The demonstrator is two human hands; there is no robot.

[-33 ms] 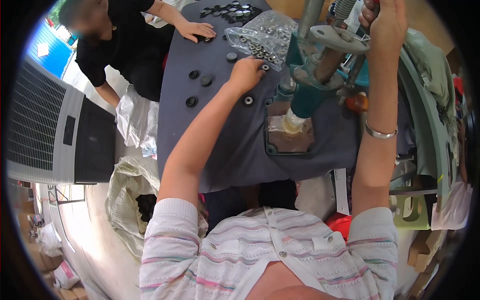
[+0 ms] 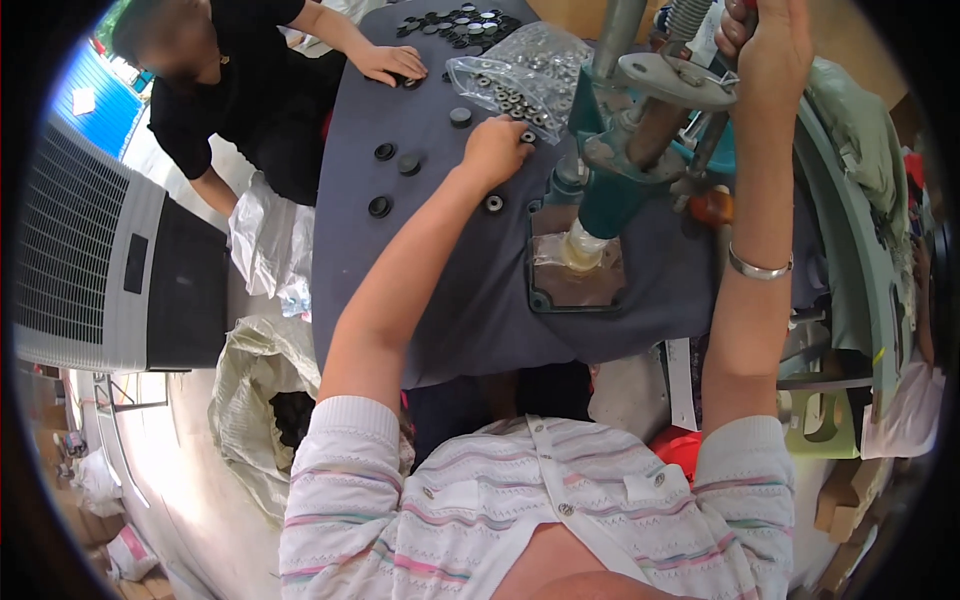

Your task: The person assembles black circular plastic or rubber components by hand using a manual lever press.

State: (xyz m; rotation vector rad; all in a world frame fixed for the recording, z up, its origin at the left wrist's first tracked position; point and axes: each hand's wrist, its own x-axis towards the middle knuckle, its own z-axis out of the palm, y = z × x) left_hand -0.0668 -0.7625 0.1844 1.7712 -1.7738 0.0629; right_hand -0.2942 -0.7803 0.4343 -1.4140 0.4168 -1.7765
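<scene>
My left hand (image 2: 493,152) reaches across the grey-covered table with its fingers curled in. At its fingertips is a small black-rimmed ring (image 2: 528,137) with a silver centre. My right hand (image 2: 768,45) is raised at the upper right, wrapped round the red-tipped handle (image 2: 750,4) of a green hand press (image 2: 607,205). Under the press's ram, a pale plastic-wrapped tip (image 2: 586,243) comes down over the brown base plate (image 2: 605,289). Another small ring (image 2: 494,204) lies between my left forearm and the press.
Several black round caps (image 2: 379,206) lie left of my forearm. A clear bag (image 2: 530,70) of small metal rings sits behind my left hand, near many dark discs (image 2: 465,25). A co-worker's hand (image 2: 392,63) rests at the table's far left. An orange-handled tool (image 2: 711,206) lies right of the press.
</scene>
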